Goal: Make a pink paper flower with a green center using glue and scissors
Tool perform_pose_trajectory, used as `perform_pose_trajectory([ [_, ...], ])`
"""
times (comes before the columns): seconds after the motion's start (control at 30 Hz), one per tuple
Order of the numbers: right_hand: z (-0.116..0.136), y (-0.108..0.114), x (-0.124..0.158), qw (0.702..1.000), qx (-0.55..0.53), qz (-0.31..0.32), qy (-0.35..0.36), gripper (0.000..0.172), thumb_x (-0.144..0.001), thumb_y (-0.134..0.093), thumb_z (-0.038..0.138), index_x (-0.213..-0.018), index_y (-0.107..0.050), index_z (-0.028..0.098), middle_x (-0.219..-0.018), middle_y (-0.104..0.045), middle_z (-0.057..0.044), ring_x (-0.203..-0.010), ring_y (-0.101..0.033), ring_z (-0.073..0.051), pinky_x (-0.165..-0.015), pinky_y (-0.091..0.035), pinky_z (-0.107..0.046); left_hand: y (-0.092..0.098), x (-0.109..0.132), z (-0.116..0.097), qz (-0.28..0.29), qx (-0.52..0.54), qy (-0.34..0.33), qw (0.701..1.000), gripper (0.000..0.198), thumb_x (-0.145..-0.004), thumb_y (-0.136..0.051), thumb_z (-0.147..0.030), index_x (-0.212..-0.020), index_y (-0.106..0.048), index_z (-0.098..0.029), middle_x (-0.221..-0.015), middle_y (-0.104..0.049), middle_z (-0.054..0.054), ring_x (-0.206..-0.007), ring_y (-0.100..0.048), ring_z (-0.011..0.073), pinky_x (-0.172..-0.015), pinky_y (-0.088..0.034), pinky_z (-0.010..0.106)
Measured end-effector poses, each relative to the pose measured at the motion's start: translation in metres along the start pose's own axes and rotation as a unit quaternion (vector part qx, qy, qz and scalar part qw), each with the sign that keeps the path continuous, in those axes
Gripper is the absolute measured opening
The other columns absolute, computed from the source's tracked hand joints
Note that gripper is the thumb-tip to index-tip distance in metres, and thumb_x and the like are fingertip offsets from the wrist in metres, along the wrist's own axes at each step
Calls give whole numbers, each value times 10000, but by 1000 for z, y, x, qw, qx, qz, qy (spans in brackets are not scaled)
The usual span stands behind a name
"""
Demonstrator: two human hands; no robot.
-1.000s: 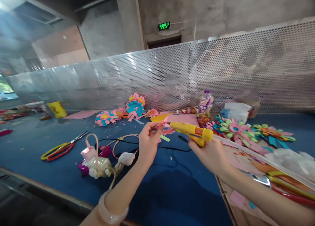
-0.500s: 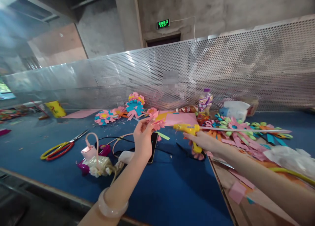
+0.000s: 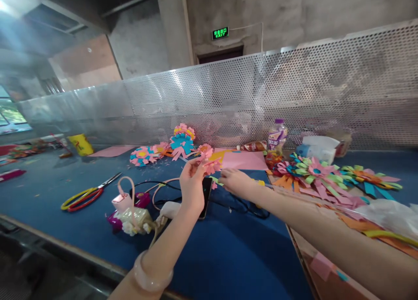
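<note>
One pair of red-and-yellow-handled metal scissors (image 3: 99, 188) lies back from front edge of blue tabletop (image 3: 241, 261). Left hand (image 3: 192, 182) pinches pink paper flower (image 3: 213, 166) over it; room between arms (image 3: 179, 230). Right hand (image 3: 237, 181) just beside flower, can't tell its grip. Yellow plastic glue gun (image 3: 260, 183) mostly hidden.

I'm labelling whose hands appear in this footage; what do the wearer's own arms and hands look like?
Both the left hand and the right hand are ungloved, and no sleeves show. A smooth, pale, rounded bangle circles the left forearm. Nothing worn is visible on the right forearm.
</note>
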State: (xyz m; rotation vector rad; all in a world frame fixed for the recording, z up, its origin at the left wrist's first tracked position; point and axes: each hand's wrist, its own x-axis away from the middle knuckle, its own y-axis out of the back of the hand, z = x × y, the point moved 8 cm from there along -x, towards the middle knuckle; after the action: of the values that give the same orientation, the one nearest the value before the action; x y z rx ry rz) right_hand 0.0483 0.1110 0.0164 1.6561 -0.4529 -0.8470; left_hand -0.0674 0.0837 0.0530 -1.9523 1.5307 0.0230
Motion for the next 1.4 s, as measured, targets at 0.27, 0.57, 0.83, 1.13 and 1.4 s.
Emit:
perform_pose_trajectory([
  [0.27, 28, -11, -21, 988, 17, -55, 145, 167, -839, -491, 208, -794, -636, 140, -885, -589, -105, -889, -502, -220, -782, -400, -332, 10, -4, 9, -48, 42, 40, 997, 198, -593, -700, -176, -767, -604, -178, -719, -585, -28, -688, -567, 103, -720, -443, 264],
  [0.57, 20, 56, 23, 974, -47, -206, 77, 121, -800, -449, 127, -843, -562, 131, -853, -578, -107, -864, -493, -222, -764, -419, -353, 3, 12, 50, -14, 107, 301, 947, 108, -641, -658, -155, -705, -574, -177, -685, -588, -26, -635, -570, 107, -737, -510, 380],
  [0.83, 19, 57, 55, 969, -104, -198, 105, 182, -875, -476, 212, -1033, -533, 144, -941, -618, -97, -907, -557, -201, -799, -459, -350, -9, 20, 54, 38, 161, 351, 922, 49, -716, -642, -158, -718, -593, -152, -604, -584, -15, -584, -569, 120, -802, -504, 512],
  [1.13, 2, 61, 70, 949, -221, -224, 28, 151, -856, -523, 213, -990, -592, 201, -897, -647, -57, -864, -593, -174, -783, -492, -325, -32, 31, 38, 178, 106, 322, 924, 102, -690, -681, -189, -676, -583, -162, -679, -602, -2, -649, -585, 128, -782, -518, 434],
  [1.4, -35, 56, 77, 840, -466, -235, -148, 196, -806, -557, 359, -896, -623, 197, -846, -692, -41, -794, -657, -182, -756, -532, -341, -38, 34, 35, 220, 99, 294, 925, 91, -704, -682, -192, -756, -609, -178, -667, -624, -2, -611, -597, 132, -779, -504, 480],
])
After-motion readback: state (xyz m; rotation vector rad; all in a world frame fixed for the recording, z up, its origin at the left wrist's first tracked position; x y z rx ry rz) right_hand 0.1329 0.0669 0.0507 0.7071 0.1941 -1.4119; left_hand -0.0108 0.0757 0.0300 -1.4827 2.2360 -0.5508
